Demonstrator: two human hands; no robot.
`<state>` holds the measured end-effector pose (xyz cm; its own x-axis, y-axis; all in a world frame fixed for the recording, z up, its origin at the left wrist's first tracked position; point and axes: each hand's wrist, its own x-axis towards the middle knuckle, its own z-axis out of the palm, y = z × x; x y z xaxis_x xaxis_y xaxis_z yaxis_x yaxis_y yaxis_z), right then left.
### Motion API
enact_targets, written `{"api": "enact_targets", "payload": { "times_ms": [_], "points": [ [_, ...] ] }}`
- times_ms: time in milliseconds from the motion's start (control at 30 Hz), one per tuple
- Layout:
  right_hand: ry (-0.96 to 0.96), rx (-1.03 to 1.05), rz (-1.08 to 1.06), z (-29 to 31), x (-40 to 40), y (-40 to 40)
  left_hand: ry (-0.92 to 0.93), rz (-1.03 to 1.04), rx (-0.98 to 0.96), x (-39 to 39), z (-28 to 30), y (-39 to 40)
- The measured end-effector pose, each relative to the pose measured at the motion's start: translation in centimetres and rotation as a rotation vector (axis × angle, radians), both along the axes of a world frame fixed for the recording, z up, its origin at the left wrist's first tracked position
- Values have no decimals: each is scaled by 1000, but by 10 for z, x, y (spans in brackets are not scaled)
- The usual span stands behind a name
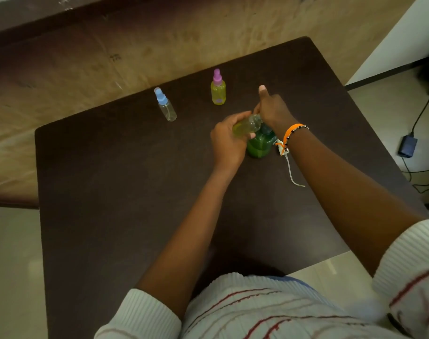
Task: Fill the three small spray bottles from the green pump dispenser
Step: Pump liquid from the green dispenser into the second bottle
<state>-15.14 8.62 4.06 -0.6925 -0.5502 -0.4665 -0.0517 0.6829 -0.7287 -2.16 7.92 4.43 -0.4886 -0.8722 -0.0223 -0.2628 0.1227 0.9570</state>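
Note:
The green pump dispenser (259,145) stands on the dark table (135,192). My right hand (272,108) lies on top of its pump head, thumb raised. My left hand (226,143) holds an uncapped small bottle (247,124), partly filled with yellow-green liquid, tilted with its mouth towards the pump. A spray bottle with a pink cap (218,88), full of yellow-green liquid, stands at the back. A clear bottle with a blue cap (165,104) stands to its left and looks empty.
A loose spray cap with its thin dip tube (290,167) lies on the table just right of the dispenser, under my right wrist. On the floor to the right are a black adapter (407,145) and its cables.

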Motion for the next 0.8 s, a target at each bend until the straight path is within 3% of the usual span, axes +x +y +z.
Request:
{"api": "enact_targets", "payload": {
  "times_ms": [167, 367, 667, 800],
  "points": [
    [60, 25, -12, -3, -3, -2, -1, -9, 21, -1, -4, -2],
    [-86, 53, 63, -1, -11, -7, 22, 0, 13, -1, -1, -2],
    [105, 68, -38, -1, -3, 2, -15, -8, 22, -1, -6, 0],
    [42, 38, 41, 6, -1, -2, -1, -2, 11, 1, 0, -1]
  ]
}}
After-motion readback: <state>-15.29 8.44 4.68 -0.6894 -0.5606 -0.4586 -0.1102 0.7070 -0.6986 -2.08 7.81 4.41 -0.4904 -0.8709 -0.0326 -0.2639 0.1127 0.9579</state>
